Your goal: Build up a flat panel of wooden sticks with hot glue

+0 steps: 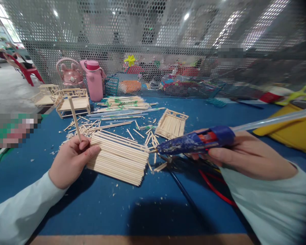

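Observation:
My left hand (72,160) pinches the left edge of a flat panel of pale wooden sticks (119,158), thumb on top. A single stick (74,117) stands up from between its fingers. My right hand (244,154) is wrapped round a blue glue gun (193,141), with a clear glue stick (275,119) running out of its back end. The gun's nozzle touches or nearly touches the panel's upper right corner. Behind the gun lies a small railed frame of sticks (171,124).
Stick furniture (73,103) stands at the back left beside a pink bottle (95,81). Stick bundles (124,102) and scraps lie behind the panel. A red cable (216,189) runs below my right hand. Yellow cloth-like material (293,132) lies right; a perforated metal screen (153,34) closes the back.

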A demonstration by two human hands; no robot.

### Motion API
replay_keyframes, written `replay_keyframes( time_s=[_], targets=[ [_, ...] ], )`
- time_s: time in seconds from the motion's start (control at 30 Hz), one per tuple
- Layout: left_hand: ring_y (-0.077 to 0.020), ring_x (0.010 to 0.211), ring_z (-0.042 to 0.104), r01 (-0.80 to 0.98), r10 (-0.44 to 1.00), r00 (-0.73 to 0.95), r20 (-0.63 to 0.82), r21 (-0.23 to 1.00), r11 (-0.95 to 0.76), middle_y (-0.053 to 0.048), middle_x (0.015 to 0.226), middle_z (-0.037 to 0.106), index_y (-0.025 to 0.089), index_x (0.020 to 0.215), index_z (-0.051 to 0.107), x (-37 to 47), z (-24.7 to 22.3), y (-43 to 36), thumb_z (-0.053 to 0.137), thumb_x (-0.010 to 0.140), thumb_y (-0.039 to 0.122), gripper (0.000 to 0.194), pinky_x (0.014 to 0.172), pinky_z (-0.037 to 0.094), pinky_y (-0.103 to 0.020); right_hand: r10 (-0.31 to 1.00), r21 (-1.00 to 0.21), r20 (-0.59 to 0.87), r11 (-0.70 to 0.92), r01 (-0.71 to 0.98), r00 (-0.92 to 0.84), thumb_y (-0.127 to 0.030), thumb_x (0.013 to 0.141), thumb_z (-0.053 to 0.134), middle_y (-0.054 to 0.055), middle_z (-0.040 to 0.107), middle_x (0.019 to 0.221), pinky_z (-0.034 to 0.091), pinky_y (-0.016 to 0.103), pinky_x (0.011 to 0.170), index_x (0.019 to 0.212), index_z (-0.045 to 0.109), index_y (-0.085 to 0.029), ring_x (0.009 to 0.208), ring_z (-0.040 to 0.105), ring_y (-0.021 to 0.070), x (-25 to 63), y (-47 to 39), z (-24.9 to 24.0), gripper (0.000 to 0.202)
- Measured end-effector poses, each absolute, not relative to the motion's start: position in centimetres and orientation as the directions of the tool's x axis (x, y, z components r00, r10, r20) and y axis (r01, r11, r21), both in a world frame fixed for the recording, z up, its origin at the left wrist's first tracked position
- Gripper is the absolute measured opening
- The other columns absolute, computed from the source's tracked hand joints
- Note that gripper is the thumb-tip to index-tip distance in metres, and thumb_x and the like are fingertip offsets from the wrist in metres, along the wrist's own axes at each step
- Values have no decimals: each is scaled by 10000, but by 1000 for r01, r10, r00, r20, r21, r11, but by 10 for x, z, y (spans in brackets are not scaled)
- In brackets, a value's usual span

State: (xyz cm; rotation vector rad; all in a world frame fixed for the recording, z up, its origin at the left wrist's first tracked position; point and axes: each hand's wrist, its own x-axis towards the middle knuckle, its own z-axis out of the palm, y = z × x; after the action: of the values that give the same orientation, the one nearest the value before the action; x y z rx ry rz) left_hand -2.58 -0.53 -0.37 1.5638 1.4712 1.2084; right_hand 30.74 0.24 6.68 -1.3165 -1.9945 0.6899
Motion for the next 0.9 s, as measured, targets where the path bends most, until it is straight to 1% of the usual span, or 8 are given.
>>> replay_keyframes(
  time_s=[0.1,0.23,0.37,0.53,0.67,0.77,0.83,0.9],
  targets=[
    [-94,525,310,352,982,-57,182,924,-151,60,566,328,220,602,268,-26,-4,-5,605,686,315,360,475,313,-216,905,-738,104,348,578,-412,-596,690,581,65,615,533,409,238,350,663,708,-185,429,518,141,312,4,64,431],
    [-91,525,312,333,983,-51,174,931,-147,62,565,334,220,607,270,-25,-4,-5,605,693,305,356,476,312,-215,902,-724,124,368,584,-414,-578,715,568,61,626,551,423,249,386,682,704,-184,463,534,151,316,5,63,419],
    [-91,524,313,344,983,-56,173,928,-144,64,562,337,219,603,272,-25,-3,-6,605,692,299,353,476,316,-212,884,-677,179,430,598,-432,-569,722,567,65,647,561,455,262,442,656,705,-188,505,563,168,315,5,67,411],
    [-89,521,319,346,982,-51,183,925,-155,63,560,346,218,604,274,-25,-3,-6,603,696,299,352,477,322,-208,881,-657,200,446,608,-430,-574,723,564,58,631,521,437,251,417,637,700,-189,468,541,155,313,5,69,417],
    [-84,511,318,345,978,-59,199,924,-167,66,557,346,216,601,278,-26,-4,-6,606,698,276,346,468,320,-203,892,-680,196,423,599,-407,-604,693,575,55,625,511,423,249,387,637,698,-189,451,534,154,313,5,67,436],
    [-80,501,323,307,977,-59,203,935,-176,71,545,350,215,594,283,-25,-4,-6,613,690,252,345,456,317,-196,905,-718,212,400,570,-369,-587,681,602,51,605,491,406,248,374,596,679,-184,428,515,144,313,6,63,419],
    [-78,504,337,284,972,-62,225,938,-199,71,549,365,212,584,291,-25,-3,-6,624,677,231,346,461,326,-193,913,-788,240,381,483,-330,-562,676,625,40,579,469,378,246,350,576,657,-184,394,482,128,310,7,61,392],
    [-75,525,368,257,965,-75,253,940,-226,66,570,397,206,572,302,-23,-2,-6,638,659,202,347,485,348,-188,910,-856,263,373,358,-319,-538,681,636,26,554,447,359,245,336,580,647,-188,368,458,119,304,8,60,365]
  ],
)
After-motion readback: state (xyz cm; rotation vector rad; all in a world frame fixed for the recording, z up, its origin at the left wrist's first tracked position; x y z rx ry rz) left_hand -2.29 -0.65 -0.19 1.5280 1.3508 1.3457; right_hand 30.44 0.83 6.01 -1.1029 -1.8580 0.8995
